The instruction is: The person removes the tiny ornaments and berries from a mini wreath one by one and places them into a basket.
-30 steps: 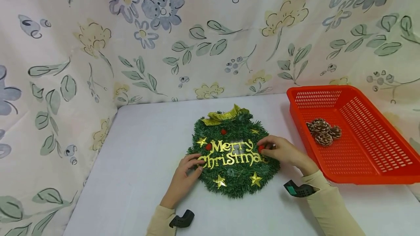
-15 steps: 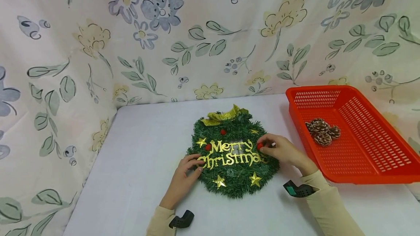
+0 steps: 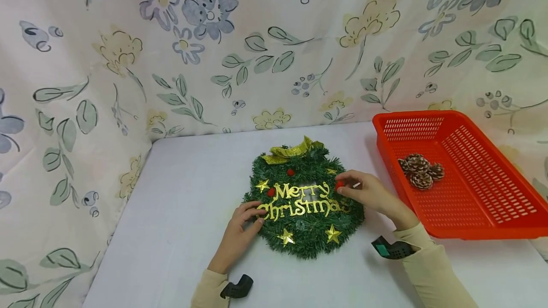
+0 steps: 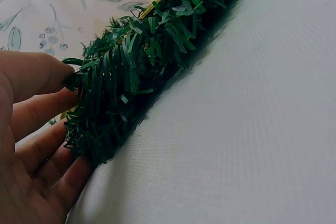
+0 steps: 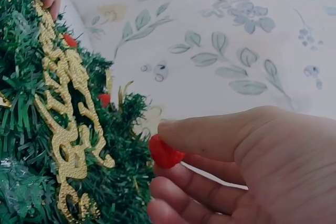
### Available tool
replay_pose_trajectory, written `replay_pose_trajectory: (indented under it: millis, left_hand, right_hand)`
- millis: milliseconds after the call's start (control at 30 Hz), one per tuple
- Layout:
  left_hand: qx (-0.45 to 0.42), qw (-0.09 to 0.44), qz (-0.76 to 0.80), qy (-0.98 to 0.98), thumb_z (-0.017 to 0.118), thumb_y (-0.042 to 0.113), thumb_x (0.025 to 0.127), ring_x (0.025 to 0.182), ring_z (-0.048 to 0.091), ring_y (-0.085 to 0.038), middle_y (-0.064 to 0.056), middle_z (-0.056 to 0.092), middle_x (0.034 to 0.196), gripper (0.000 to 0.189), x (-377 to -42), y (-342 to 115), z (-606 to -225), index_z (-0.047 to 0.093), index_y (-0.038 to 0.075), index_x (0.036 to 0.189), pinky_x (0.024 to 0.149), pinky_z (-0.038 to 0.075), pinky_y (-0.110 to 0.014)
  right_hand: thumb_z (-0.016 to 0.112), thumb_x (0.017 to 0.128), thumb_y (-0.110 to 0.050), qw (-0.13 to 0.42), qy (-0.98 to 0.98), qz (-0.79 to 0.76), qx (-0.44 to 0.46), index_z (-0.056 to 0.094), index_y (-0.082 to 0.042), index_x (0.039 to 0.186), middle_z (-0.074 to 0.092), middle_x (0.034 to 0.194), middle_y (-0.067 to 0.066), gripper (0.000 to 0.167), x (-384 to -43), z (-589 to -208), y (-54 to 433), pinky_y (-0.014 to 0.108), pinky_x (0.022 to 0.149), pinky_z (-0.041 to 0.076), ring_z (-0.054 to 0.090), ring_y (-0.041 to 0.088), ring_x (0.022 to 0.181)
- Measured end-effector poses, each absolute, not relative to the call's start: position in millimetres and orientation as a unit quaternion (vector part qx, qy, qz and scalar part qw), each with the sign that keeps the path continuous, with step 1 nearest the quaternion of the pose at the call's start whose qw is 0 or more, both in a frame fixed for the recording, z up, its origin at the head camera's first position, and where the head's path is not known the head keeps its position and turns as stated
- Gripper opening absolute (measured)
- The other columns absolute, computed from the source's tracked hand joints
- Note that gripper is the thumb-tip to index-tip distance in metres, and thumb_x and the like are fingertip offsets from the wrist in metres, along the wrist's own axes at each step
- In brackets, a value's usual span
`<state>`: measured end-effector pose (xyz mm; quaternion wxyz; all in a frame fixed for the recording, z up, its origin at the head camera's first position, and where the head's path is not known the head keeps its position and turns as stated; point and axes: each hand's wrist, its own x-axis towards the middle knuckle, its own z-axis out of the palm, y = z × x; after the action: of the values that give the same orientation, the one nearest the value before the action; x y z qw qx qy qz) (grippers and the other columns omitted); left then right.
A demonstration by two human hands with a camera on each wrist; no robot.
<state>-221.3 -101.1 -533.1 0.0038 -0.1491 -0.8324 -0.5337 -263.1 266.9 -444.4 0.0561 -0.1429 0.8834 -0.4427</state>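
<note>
A green tinsel wreath (image 3: pixel 310 246) lies on the white table, with gold "Merry Christmas" lettering (image 3: pixel 297 207) across its middle. My left hand (image 3: pixel 240 232) holds the wreath's left edge, its thumb and fingers at the tinsel in the left wrist view. My right hand (image 3: pixel 364 195) pinches a small red pom-pom (image 5: pixel 164 152) between thumb and fingers, over the wreath's right side beside the lettering. Two other red pom-poms sit on the wreath, one near the top (image 3: pixel 291 172) and one left of "Merry" (image 3: pixel 271 192). Gold stars (image 3: pixel 333 234) and a gold bow (image 3: pixel 295 151) also decorate it.
To the right stands a red plastic basket (image 3: pixel 471 232) with slotted walls. Several pine cones (image 3: pixel 420 171) lie inside it, towards its left. Behind the white table (image 3: pixel 184 194) hangs a floral curtain (image 3: pixel 265 80).
My right hand has risen slightly with the red pom-pom, towards the back of the wreath. More of the lettering's last letter shows. The left hand stays at the wreath's edge.
</note>
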Motion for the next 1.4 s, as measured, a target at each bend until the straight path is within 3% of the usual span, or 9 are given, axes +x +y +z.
replay_pose_trajectory:
  millis: [267, 633, 1133, 1400]
  left_hand:
    - [-0.147, 0.001, -0.535, -0.832, 0.065, 0.024, 0.101, 0.138, 0.047, -0.027, 0.0, 0.052, 0.15, 0.021, -221.2, -100.2, -531.8, 0.071, 0.024, 0.122, 0.102, 0.046, -0.037]
    - [-0.157, 0.005, -0.536, -0.83, 0.064, 0.024, 0.101, 0.139, 0.046, -0.028, -0.002, 0.052, 0.15, 0.022, -221.6, -100.7, -533.2, 0.071, 0.024, 0.123, 0.103, 0.046, -0.038]
    - [-0.156, 0.01, -0.534, -0.831, 0.065, 0.023, 0.101, 0.137, 0.048, -0.027, -0.001, 0.052, 0.15, 0.022, -221.2, -100.3, -532.3, 0.071, 0.024, 0.123, 0.101, 0.047, -0.037]
    - [-0.153, 0.007, -0.534, -0.831, 0.064, 0.024, 0.101, 0.135, 0.048, -0.027, -0.001, 0.052, 0.15, 0.022, -221.1, -100.1, -531.5, 0.071, 0.023, 0.123, 0.101, 0.047, -0.036]
  right_hand:
    - [0.069, 0.096, -0.011, 0.049, 0.87, -0.475, -0.122, 0.065, 0.002, 0.122, 0.07, 0.107, 0.015, 0.029, -260.9, -436.6, 268.5, 0.023, 0.076, 0.056, 0.064, 0.018, 0.093]
    - [0.067, 0.098, -0.01, 0.047, 0.857, -0.498, -0.127, 0.063, 0.003, 0.127, 0.067, 0.119, 0.021, 0.032, -255.2, -426.6, 273.1, 0.023, 0.08, 0.056, 0.069, 0.036, 0.101]
    - [0.067, 0.098, -0.011, 0.016, 0.861, -0.492, -0.128, 0.065, -0.003, 0.124, 0.069, 0.118, 0.017, 0.027, -249.8, -416.0, 276.8, 0.022, 0.082, 0.056, 0.071, 0.019, 0.097]
    - [0.068, 0.098, -0.012, -0.004, 0.861, -0.494, -0.12, 0.067, -0.003, 0.122, 0.071, 0.114, 0.016, 0.026, -248.7, -413.5, 278.9, 0.021, 0.081, 0.056, 0.073, 0.018, 0.094]
